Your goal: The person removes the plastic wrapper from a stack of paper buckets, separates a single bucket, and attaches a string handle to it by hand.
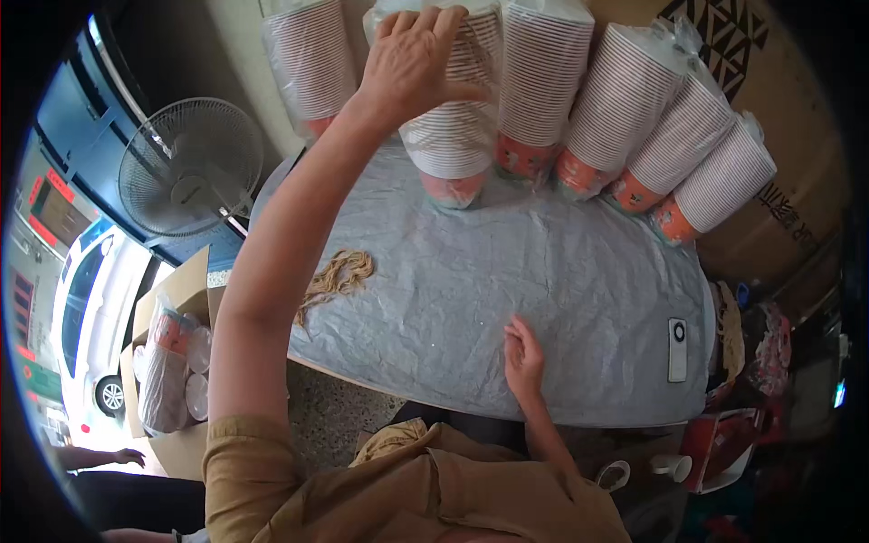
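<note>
My left hand [407, 68] reaches to the far side of the table, its fingers curled over the top of a tall stack of paper cups [448, 149] in clear plastic. That stack stands on the table, white rims above and an orange printed cup at the bottom. My right hand [524, 360] hovers at the near side of the cloth, empty, with fingers loosely bent and apart. Several similar bagged cup stacks line the back, among them an upright stack [543, 77] and a leaning stack [724, 181]. A bundle of tan ties [348, 271] lies beside my left forearm.
A grey wrinkled cloth [471, 290] covers the table. At its right edge lies a flat white device [677, 351]. To the left are a fan [190, 172] and an open carton [195, 294] with bagged cups [167, 394]. Another person's hand [127, 457] shows at lower left.
</note>
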The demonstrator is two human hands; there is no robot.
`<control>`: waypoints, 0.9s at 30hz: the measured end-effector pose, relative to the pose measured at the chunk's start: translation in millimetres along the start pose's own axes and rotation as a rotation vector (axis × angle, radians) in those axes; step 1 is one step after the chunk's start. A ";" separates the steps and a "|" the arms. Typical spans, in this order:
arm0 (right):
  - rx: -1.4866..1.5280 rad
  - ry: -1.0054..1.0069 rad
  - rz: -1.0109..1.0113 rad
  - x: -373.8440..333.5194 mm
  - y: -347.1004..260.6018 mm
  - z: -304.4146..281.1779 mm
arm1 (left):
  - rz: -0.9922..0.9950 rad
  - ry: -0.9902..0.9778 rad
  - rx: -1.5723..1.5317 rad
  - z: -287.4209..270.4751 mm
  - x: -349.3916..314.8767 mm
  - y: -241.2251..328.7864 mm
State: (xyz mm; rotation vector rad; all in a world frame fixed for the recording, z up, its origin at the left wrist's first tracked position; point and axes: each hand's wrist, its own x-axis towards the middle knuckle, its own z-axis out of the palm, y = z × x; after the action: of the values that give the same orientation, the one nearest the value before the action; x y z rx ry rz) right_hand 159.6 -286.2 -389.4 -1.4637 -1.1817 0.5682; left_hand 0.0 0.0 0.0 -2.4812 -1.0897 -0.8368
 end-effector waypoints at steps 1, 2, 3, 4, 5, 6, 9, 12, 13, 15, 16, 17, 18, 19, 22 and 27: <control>-0.003 0.044 -0.056 -10.7 -1.0 -0.4 | 0.075 0.132 0.163 11.8 0.2 0.4; -0.007 0.088 -0.111 -19.3 -2.5 -0.3 | 0.097 0.183 0.179 21.6 3.8 -1.1; -0.016 0.076 -0.124 -13.0 0.6 -16.3 | 0.186 0.401 0.090 45.6 13.3 -10.8; -0.073 0.053 -0.150 -15.0 -1.5 -20.6 | 0.294 0.603 -0.010 71.4 23.0 -23.0; -0.142 0.043 -0.161 -20.0 -4.7 -26.9 | 0.258 0.565 -0.081 88.3 31.8 -15.0; -0.157 0.068 -0.142 -18.4 -5.2 -33.1 | 0.090 0.384 0.060 82.5 43.9 13.0; -0.112 0.037 -0.103 -18.9 -16.5 -29.7 | 0.121 0.405 -0.089 109.3 75.8 -20.9; -0.102 0.054 -0.092 -14.6 -17.7 -35.4 | 0.304 0.329 -0.558 107.8 89.3 -46.4; -0.120 0.056 -0.112 -14.4 -18.7 -36.6 | 0.330 0.293 -0.590 111.2 97.5 -51.8; -0.117 0.050 -0.137 -14.5 -19.5 -34.1 | 0.253 0.252 -0.272 117.7 118.4 -62.9; -0.106 0.044 -0.144 -14.8 -19.9 -32.0 | 0.486 0.325 -0.633 123.4 125.9 -97.8; -0.135 0.068 -0.116 -13.8 -16.6 -36.4 | 0.105 0.190 0.172 131.6 134.4 -58.1; -0.120 0.062 -0.124 -11.5 -18.5 -34.6 | 0.104 0.190 0.190 130.5 139.3 -74.6; -0.102 0.062 -0.131 -9.2 -21.5 -31.9 | 0.313 0.181 -0.205 125.6 144.8 -99.3; -0.106 0.083 -0.088 -11.7 -20.2 -36.8 | 0.457 0.071 -0.670 116.3 143.0 -40.2; -0.091 0.060 -0.096 -7.8 -24.3 -37.1 | 0.243 0.150 -0.252 91.6 153.1 67.8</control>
State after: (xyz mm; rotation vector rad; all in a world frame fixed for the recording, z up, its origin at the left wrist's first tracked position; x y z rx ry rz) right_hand 179.7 -312.4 -358.9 -1.4819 -1.2364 0.4067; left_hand 169.0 86.2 20.3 -2.6302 -0.6512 -1.1197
